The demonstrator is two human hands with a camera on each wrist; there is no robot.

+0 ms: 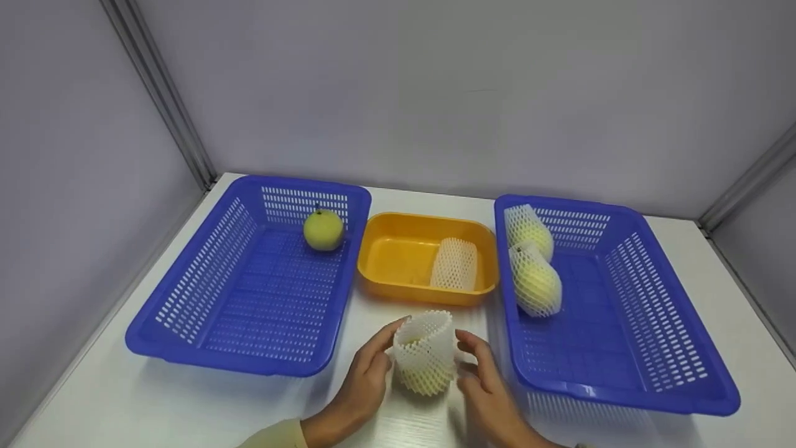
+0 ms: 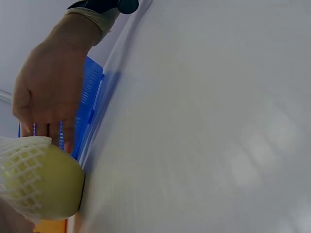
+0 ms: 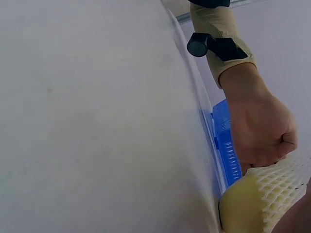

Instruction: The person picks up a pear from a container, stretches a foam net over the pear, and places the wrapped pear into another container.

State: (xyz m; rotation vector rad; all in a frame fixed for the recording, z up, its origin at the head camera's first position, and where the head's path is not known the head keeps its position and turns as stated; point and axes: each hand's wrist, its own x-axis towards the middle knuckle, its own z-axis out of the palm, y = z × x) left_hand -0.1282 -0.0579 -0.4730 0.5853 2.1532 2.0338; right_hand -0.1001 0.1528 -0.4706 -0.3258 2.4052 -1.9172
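A round yellow-green fruit like a pear, partly sheathed in a white foam net (image 1: 424,348), stands on the table between both hands. The net's open end rises above the fruit; in the left wrist view the bare lower side of the fruit (image 2: 63,184) shows. At the net's left side, my left hand (image 1: 364,376) holds it near the rim with thumb and index finger; other fingertips are hidden. My right hand (image 1: 488,389) is beside the net's right side, fingers loosely extended and a small gap visible from above.
A blue basket (image 1: 236,367) on the left contains one bare fruit (image 1: 323,230). An orange bin (image 1: 392,291) at the back centre has an empty foam net (image 1: 455,264) in it. Two netted fruits (image 1: 536,286) lie in the right blue basket (image 1: 622,398).
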